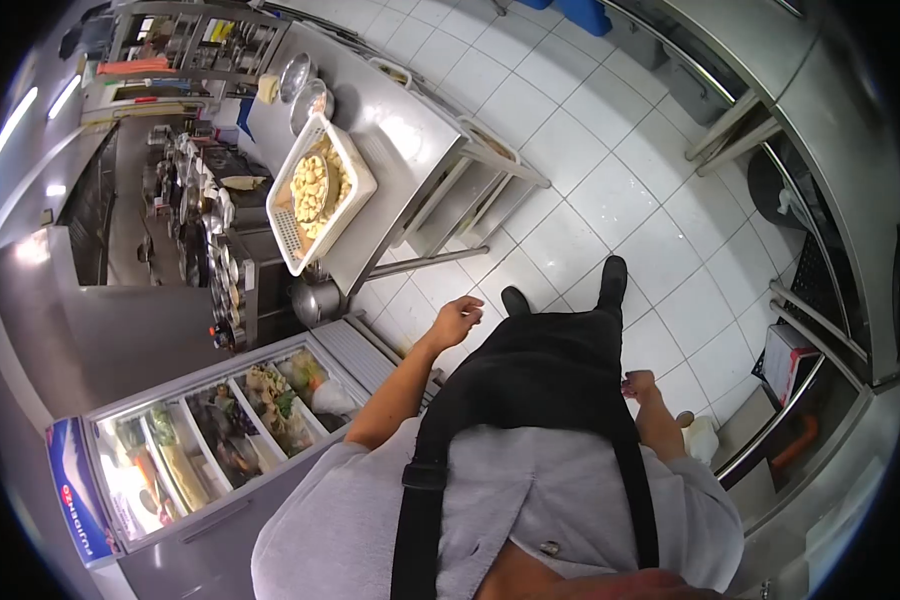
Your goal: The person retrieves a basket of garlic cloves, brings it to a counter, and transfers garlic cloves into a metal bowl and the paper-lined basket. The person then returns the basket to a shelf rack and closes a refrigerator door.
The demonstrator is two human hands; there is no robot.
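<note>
My left hand (458,322) hangs in the air beside the black apron (535,365). Its fingers are loosely bent and apart, with nothing visible in them. On the other side, my right hand (642,384) is low by the apron's edge, fingers curled in. A small pinkish patch shows at its fingertips, too small to name. Ahead of my left hand, a white plastic crate (357,165) sits on the corner of a steel table (395,130). Pale yellow chunks (315,187) fill a round container inside it.
Metal bowls (312,104) stand behind the crate. A glass-topped chiller (220,525) with several food compartments is at my left, a large pot (315,300) beyond it. Steel counters (820,110) run along my right. White floor tiles (610,120) stretch ahead of my black shoes (613,283).
</note>
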